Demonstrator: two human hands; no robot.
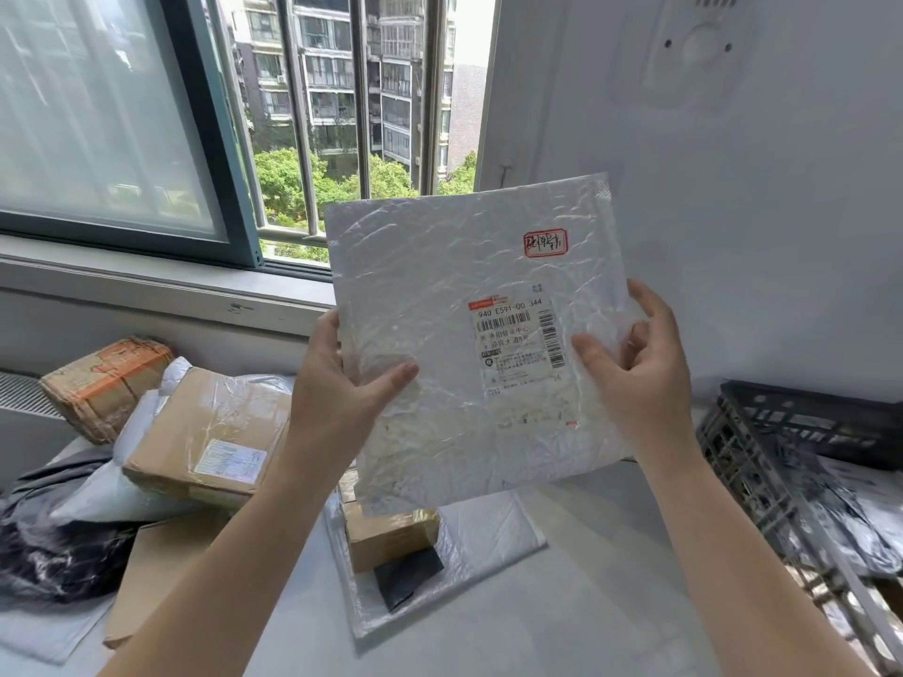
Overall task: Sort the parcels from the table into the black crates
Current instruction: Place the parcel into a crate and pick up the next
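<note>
I hold a flat white bubble mailer (454,295) upright in front of me, above the table. A shipping label with barcodes and a red-framed sticker face me. My left hand (337,383) pinches its left edge, thumb on the front. My right hand (635,368) grips its right edge, thumb on the front and fingers behind. A black crate (747,461) stands at the right and holds grey and white bagged parcels. More parcels lie on the white table (586,593): a taped cardboard box (210,437), a worn box with orange tape (102,383), a small box (391,535).
A dark plastic bag parcel (49,549) and a white poly mailer (112,491) lie at the left. A flat brown envelope (151,569) and another white bubble mailer (483,535) lie under the held one. A window with bars is behind; a white wall is at the right.
</note>
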